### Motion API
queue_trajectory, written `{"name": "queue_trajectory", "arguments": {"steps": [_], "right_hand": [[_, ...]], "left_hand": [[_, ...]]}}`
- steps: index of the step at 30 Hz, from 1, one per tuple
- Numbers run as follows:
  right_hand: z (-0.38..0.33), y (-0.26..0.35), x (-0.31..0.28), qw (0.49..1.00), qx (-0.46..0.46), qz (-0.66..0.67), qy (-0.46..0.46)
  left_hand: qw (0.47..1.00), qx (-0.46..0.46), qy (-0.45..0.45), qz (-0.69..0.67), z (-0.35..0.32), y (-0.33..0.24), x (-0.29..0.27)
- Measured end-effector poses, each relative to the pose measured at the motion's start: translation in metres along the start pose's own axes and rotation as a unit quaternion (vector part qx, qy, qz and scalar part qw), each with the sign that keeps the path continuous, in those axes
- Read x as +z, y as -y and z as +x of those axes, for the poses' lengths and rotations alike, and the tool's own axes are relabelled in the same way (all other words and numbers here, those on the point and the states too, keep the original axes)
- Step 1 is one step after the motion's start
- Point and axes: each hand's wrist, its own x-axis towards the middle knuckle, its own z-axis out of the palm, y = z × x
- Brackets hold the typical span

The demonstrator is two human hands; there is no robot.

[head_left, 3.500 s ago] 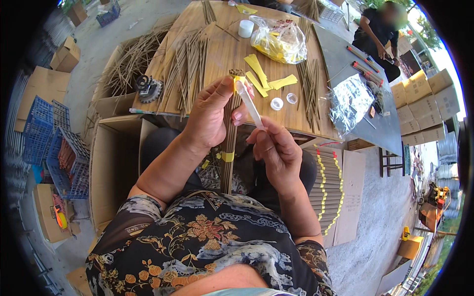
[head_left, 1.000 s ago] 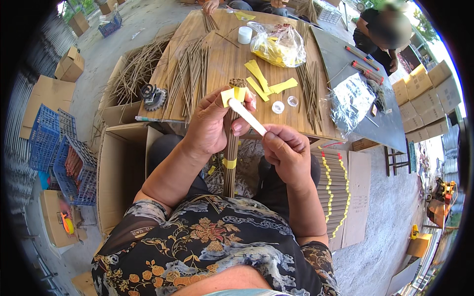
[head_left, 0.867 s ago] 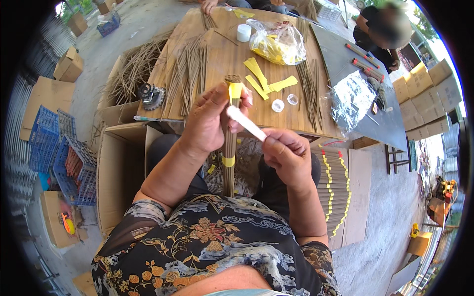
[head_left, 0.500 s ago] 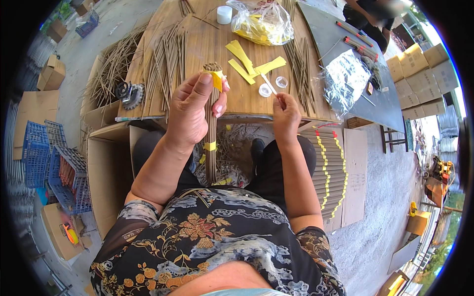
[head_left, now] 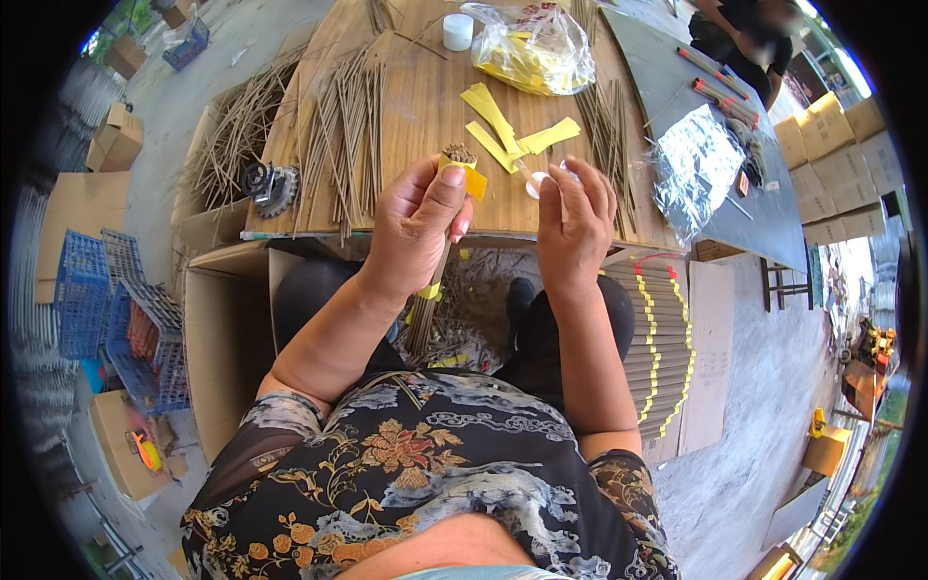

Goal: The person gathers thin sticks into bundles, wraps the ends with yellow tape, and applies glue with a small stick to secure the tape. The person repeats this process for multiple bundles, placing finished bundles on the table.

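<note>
Head view: left hand [head_left: 418, 224] grips stick bundle [head_left: 435, 266] (right hand [head_left: 572, 224] half-open).

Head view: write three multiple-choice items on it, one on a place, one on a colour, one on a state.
1. Where is the white pot?
A. on the wooden table
B. in the blue crate
C. on the lap

2. What colour are the paper strips?
A. red
B. yellow
C. green

3. What does the left hand do?
A. lies flat
B. grips a stick bundle
C. hangs empty

Answers: A, it stands at the table's far end; B, they lie yellow by the right hand; B, the fingers wrap the bundle.
</note>
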Motion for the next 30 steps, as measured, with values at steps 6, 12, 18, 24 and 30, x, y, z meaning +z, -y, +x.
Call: {"name": "queue_trajectory", "arguments": {"steps": [6,12,18,24,30], "right_hand": [[-0.004,-0.011,-0.008,0.999,0.047,-0.022,-0.002],[0.0,0.057,-0.054,0.902,0.115,0.377,0.176],[0.012,0.082,-0.064,0.719,0.285,0.592,0.225],[0.008,0.076,-0.069,0.75,0.176,0.617,0.163],[0.016,0.075,-0.075,0.789,0.052,0.597,0.136]], "left_hand": [[1.0,0.005,-0.011,-0.006,-0.007,-0.011,0.005],[1.0,-0.01,-0.017,0.013,-0.02,-0.017,0.021],[0.998,0.007,0.062,-0.032,-0.036,-0.027,0.029],[0.991,-0.024,0.114,-0.07,-0.046,-0.045,0.036],[0.971,-0.037,0.187,-0.141,-0.05,-0.051,0.034]]}}
